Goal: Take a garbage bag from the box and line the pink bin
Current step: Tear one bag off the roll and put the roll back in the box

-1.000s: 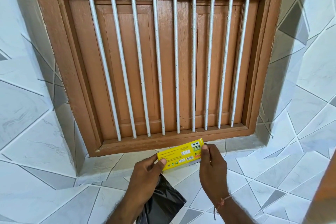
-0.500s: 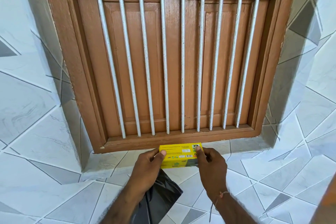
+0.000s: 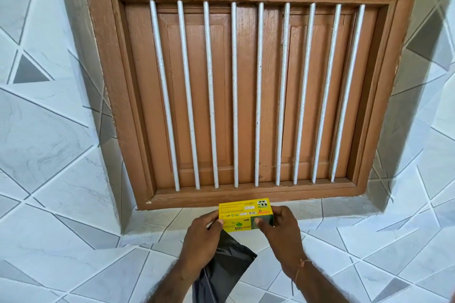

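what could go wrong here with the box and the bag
The black garbage bag hangs from the left hand, which also grips the yellow box; loosening that grip may drop the bag. The box sits at the tiled sill's front edge, so it might tip off if released carelessly.

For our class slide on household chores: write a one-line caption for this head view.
Both hands, left and right, hold a yellow bag box at a barred wooden window; a black garbage bag hangs below.

The black bag (image 3: 222, 275) (partly behind the left wrist) runs off-frame below.
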{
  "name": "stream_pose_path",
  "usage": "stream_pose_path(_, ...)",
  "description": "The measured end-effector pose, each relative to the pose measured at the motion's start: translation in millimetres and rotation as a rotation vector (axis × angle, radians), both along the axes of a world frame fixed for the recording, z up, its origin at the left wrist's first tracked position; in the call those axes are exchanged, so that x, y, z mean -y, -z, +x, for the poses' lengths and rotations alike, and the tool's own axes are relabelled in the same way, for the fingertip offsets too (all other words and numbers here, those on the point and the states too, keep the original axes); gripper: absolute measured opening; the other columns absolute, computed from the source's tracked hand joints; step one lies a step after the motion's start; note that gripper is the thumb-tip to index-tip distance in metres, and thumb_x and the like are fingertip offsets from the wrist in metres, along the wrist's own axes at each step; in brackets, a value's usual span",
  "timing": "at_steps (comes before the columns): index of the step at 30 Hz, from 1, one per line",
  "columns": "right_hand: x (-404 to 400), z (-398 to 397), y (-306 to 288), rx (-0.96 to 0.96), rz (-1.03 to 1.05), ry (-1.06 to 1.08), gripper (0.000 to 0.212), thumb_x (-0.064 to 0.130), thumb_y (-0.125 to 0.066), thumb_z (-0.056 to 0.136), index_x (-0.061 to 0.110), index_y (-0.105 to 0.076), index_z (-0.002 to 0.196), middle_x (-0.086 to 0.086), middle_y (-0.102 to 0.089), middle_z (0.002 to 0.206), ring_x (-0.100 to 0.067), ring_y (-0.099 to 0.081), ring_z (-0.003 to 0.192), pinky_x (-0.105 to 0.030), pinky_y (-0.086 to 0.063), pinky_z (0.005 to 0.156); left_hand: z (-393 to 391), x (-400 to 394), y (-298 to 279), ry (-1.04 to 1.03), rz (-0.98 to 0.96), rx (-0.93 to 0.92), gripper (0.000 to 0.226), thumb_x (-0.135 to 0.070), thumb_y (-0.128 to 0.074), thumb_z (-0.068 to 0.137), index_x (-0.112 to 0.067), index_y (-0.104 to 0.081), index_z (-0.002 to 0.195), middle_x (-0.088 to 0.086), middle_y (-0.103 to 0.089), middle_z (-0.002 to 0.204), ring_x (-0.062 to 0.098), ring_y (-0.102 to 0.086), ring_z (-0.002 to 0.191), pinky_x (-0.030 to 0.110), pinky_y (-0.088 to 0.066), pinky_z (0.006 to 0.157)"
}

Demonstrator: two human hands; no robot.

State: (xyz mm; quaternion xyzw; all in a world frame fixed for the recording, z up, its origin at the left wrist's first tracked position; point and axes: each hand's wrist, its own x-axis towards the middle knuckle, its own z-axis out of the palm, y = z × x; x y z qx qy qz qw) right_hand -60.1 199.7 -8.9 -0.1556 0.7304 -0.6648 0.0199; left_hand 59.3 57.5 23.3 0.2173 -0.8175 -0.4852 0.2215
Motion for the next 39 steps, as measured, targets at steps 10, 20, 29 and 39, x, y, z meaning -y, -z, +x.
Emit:
stream_pose_path(10,16,-21,-2,-0.028,0.194,0.091,0.024,0.017,-0.073,0.082,0.017,-0.055,0.098,0.004,-0.065,0.085,-0.026,-0.063,0.086,-0.033,-0.049,0.079,-40,16,-4,0.096,-0.134,0.205,0.048,-0.017,-0.044,0.083,-0.046,-0.063,0.117,-0.016,-0.069,0.115,0.012,-0.061,0.107,0.032,-0.047,0.096)
stream_pose_path(20,19,-40,11,-0.131,0.420,0.119,0.020,0.028,-0.067,0.086,0.022,-0.056,0.102,-0.007,-0.073,0.100,-0.033,-0.066,0.092,-0.038,-0.051,0.080,-49,9,1,0.083,-0.159,0.251,0.040,-0.021,-0.045,0.094,-0.034,-0.058,0.130,-0.004,-0.062,0.134,0.022,-0.058,0.120,0.024,-0.039,0.094)
stream_pose_path(29,19,-50,0,-0.129,0.620,0.125,0.040,0.042,-0.063,0.087,0.026,-0.051,0.121,-0.002,-0.069,0.115,-0.029,-0.062,0.107,-0.043,-0.047,0.095,-45,8,-8,0.043,-0.161,0.279,0.038,-0.022,-0.046,0.096,-0.028,-0.055,0.132,0.000,-0.060,0.135,0.024,-0.057,0.119,0.024,-0.039,0.093)
stream_pose_path(39,2,55,14,0.093,0.086,-0.463,0.095,0.068,-0.070,0.057,0.014,-0.049,0.133,0.009,-0.062,0.125,0.006,-0.059,0.110,-0.020,-0.046,0.098,-14,-4,-51,-0.231,0.361,-0.210,0.029,-0.012,-0.052,0.095,-0.018,-0.068,0.119,-0.001,-0.068,0.122,0.025,-0.061,0.114,0.037,-0.048,0.101)
